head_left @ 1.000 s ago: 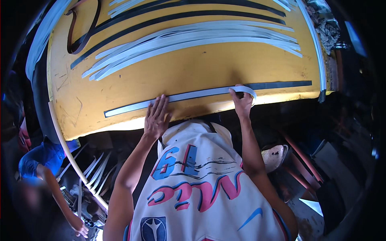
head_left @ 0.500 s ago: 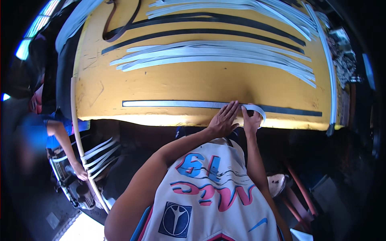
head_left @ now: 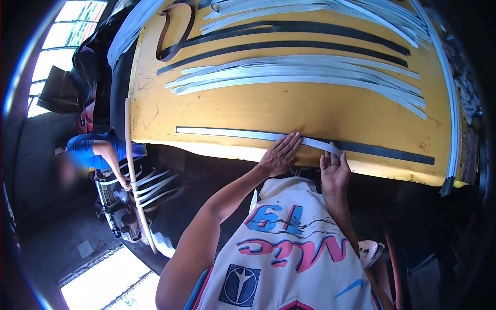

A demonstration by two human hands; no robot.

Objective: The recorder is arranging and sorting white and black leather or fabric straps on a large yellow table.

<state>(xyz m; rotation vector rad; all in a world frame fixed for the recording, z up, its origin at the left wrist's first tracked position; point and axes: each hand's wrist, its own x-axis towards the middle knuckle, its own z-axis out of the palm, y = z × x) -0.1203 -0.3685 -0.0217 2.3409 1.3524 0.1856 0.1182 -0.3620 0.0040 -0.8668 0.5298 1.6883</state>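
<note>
Hands now close together on the strip, further along than a second ago

Left hand (head_left: 280, 155) lies flat, fingers spread, pressing the white strip (head_left: 232, 133) onto the black band (head_left: 385, 151) at the near edge of the yellow table (head_left: 289, 106); right hand (head_left: 335, 169), just beside it, pinches the strip's lifted end; since a second ago the left hand has slid rightward from well apart, so the laid stretch has grown and, by my judgement, only the band's right part is left bare; beyond lie loose white strips (head_left: 305, 77) and black strips (head_left: 289, 46); at far left another person (head_left: 101, 150) handles strips.
</note>
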